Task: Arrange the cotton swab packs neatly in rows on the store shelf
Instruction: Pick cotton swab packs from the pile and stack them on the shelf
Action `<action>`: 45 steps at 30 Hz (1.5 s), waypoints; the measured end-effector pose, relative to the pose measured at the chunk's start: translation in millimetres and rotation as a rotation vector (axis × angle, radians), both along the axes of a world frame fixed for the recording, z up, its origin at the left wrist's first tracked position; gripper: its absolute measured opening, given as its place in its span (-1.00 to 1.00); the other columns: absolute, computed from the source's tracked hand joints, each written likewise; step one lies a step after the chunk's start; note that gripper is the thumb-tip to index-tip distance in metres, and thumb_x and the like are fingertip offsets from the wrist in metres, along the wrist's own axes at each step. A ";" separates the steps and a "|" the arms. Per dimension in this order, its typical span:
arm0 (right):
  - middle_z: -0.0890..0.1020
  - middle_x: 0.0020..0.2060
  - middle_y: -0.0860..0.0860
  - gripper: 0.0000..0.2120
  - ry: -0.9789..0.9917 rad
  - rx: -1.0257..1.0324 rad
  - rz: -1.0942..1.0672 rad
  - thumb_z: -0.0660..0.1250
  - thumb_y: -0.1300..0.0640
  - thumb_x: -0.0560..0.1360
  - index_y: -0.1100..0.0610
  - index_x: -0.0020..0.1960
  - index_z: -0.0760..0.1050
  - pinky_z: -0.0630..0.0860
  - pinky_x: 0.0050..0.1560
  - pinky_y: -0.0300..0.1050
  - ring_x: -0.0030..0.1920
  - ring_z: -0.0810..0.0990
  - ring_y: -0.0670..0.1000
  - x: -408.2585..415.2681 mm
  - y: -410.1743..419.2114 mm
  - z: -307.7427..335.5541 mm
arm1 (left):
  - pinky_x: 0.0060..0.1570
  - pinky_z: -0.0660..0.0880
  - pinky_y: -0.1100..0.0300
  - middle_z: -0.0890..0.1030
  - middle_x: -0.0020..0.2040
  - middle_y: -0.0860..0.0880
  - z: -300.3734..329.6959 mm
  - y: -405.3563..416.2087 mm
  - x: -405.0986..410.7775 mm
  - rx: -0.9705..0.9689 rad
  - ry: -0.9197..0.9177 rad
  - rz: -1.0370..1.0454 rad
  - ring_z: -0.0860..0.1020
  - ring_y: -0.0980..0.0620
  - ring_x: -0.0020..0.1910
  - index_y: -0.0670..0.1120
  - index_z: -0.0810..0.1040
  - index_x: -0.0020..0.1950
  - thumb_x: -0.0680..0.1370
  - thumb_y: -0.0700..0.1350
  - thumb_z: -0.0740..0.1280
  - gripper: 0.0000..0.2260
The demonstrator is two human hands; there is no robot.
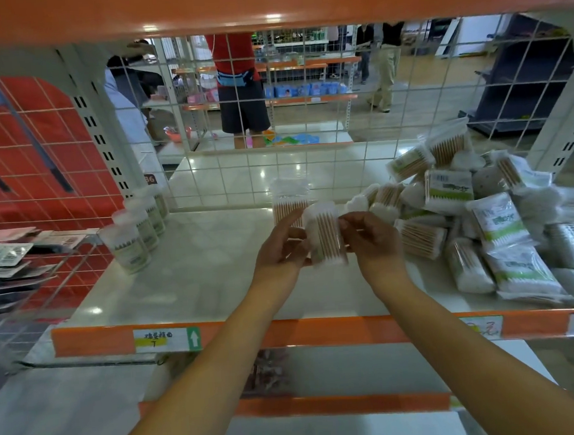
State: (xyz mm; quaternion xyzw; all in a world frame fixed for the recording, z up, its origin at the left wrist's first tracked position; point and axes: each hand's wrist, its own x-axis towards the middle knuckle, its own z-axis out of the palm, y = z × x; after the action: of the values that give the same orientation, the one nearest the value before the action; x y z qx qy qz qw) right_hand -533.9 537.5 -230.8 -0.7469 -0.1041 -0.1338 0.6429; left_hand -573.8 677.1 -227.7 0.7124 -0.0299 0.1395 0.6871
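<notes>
You've got 1 row (140, 227) done (barely started), both hands (282, 243) (370, 240) gripping 1 pack (326, 236), big pile (482, 210) left.

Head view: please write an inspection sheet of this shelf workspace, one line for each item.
Surface: white shelf with orange front edge, bare in the middle.
Job's things: held swab pack above the shelf; one pack standing upright behind it; row of round tubs at left; loose pile of packs at right, not in rows.
Clutter: flat carded goods on the neighbouring left shelf.
Hands: left hand and right hand both grip the held swab pack.
Cables: nothing seen.
Surroundings: wire mesh back; people and other shelves beyond it.
</notes>
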 end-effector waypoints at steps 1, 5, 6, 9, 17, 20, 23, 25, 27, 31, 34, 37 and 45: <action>0.62 -0.29 0.01 -0.81 0.009 -0.007 0.025 0.26 0.18 0.54 -0.03 -0.20 0.54 0.56 -0.16 -0.03 -0.23 0.61 0.05 -1.0 0.8 0.9 | -0.14 0.59 0.19 0.56 -0.12 -0.05 -0.2 0.0 0.1 0.017 -0.018 0.016 0.58 0.02 -0.09 0.19 0.45 0.14 0.52 -0.34 0.28 -0.58; 0.49 -0.47 -0.07 -0.67 0.048 -0.009 0.054 0.15 0.07 0.59 0.06 -0.31 0.49 0.32 -0.44 -0.41 -0.48 0.44 -0.24 -11.8 4.9 10.5 | -0.09 0.60 0.09 0.51 -0.16 0.04 0.1 0.1 -1.8 0.059 -0.060 0.062 0.55 0.02 -0.10 0.25 0.45 0.09 0.48 -0.33 0.35 -0.54; 0.51 -0.48 -0.13 -0.68 0.060 0.009 0.065 0.16 0.07 0.59 0.04 -0.30 0.51 0.30 -0.46 -0.46 -0.49 0.45 -0.28 -14.1 4.7 11.7 | -0.09 0.60 0.08 0.51 -0.17 0.06 -0.2 0.2 -2.1 0.072 -0.064 0.068 0.54 0.06 -0.12 0.26 0.44 0.08 0.46 -0.32 0.37 -0.54; 0.53 -0.46 -0.14 -0.72 0.095 0.069 0.110 0.15 0.10 0.59 0.10 -0.22 0.54 0.31 -0.47 -0.51 -0.50 0.46 -0.32 -19.1 4.8 13.9 | -0.11 0.58 0.20 0.53 -0.18 0.08 -1.4 0.7 -2.6 0.113 -0.074 0.101 0.54 0.17 -0.19 0.18 0.46 0.14 0.44 -0.28 0.41 -0.57; 0.67 -0.18 0.01 -0.71 0.275 0.211 0.325 0.08 0.08 0.60 0.09 -0.06 0.58 0.56 -0.16 -0.20 -0.16 0.64 -0.05 -17.3 7.5 4.6 | -0.19 0.53 0.38 0.53 0.04 0.11 -2.1 6.8 -13.3 0.012 0.057 0.016 0.55 0.16 0.02 0.11 0.37 0.24 0.35 -0.28 0.48 -0.42; 0.66 -0.13 0.06 -0.75 0.235 0.122 0.317 0.12 0.07 0.58 0.09 0.01 0.57 0.56 -0.16 -0.21 -0.15 0.64 -0.05 -20.6 20.7 2.0 | -0.15 0.56 0.33 0.50 0.05 0.14 -3.4 18.8 -19.3 0.067 0.048 0.032 0.54 0.14 0.00 0.11 0.41 0.18 0.34 -0.33 0.48 -0.45; 0.64 -0.18 0.04 -0.79 0.232 0.083 0.292 0.16 0.12 0.58 0.12 -0.02 0.56 0.54 -0.19 -0.29 -0.23 0.61 -0.16 -25.8 43.1 0.4 | -0.14 0.57 0.31 0.49 0.08 0.12 -6.9 40.7 -25.3 0.106 0.041 0.094 0.53 0.18 -0.03 0.20 0.42 0.10 0.32 -0.34 0.49 -0.44; 0.61 -0.21 0.06 -0.79 0.231 0.053 0.272 0.17 0.16 0.58 0.20 -0.01 0.57 0.49 -0.28 -0.38 -0.28 0.57 -0.16 -28.3 60.6 -0.4 | -0.07 0.59 0.15 0.48 0.17 0.03 -10.0 58.2 -29.3 0.143 0.052 0.127 0.54 0.08 0.01 0.25 0.41 0.10 0.32 -0.32 0.50 -0.42; 0.59 -0.21 0.04 -0.80 0.197 -0.029 0.267 0.17 0.18 0.58 0.21 -0.01 0.56 0.44 -0.29 -0.44 -0.26 0.54 -0.14 -30.4 79.5 -0.1 | -0.02 0.58 0.05 0.46 0.21 -0.01 -12.3 77.3 -34.3 0.206 0.049 0.163 0.50 0.00 0.10 0.23 0.41 0.14 0.32 -0.30 0.50 -0.42; 0.58 -0.10 -0.07 -0.82 0.082 -0.257 0.211 0.22 0.22 0.55 0.13 0.07 0.57 0.36 -0.19 -0.55 -0.12 0.53 -0.11 -34.7 118.1 0.6 | 0.03 0.54 0.10 0.44 0.19 0.03 -11.9 122.0 -43.7 0.333 0.008 0.219 0.44 0.04 0.18 0.07 0.40 0.27 0.34 -0.28 0.49 -0.42; 0.60 -0.01 -0.03 -0.79 0.053 -0.335 0.173 0.23 0.24 0.54 0.14 0.13 0.56 0.33 -0.18 -0.60 -0.08 0.51 -0.10 -40.2 147.4 -2.6 | 0.01 0.49 0.26 0.40 0.19 0.08 -10.6 157.3 -48.9 0.415 0.008 0.246 0.40 0.11 0.17 0.02 0.38 0.33 0.37 -0.26 0.47 -0.42; 0.61 0.04 0.03 -0.78 0.069 -0.355 0.190 0.23 0.27 0.53 0.14 0.13 0.55 0.34 -0.20 -0.60 -0.09 0.51 -0.10 -45.0 177.5 -8.0 | -0.04 0.40 0.41 0.38 0.21 0.11 -12.9 193.7 -54.7 0.455 0.021 0.280 0.38 0.17 0.17 0.04 0.37 0.35 0.38 -0.24 0.47 -0.41; 0.59 0.08 0.10 -0.73 0.064 -0.469 0.254 0.23 0.30 0.51 0.16 0.18 0.52 0.38 -0.03 -0.34 -0.09 0.50 -0.07 -59.6 249.0 -24.6 | -0.16 0.31 0.59 0.41 0.05 0.18 -19.7 266.0 -72.9 0.464 0.078 0.270 0.40 0.25 -0.06 0.05 0.38 0.30 0.39 -0.32 0.43 -0.44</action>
State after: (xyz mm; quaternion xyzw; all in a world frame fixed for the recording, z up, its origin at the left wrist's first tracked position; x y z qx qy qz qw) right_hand -593.6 786.5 -255.3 -0.8602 -0.2046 -0.0005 0.4671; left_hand -646.7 943.2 -247.3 0.8532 0.0607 0.1916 0.4813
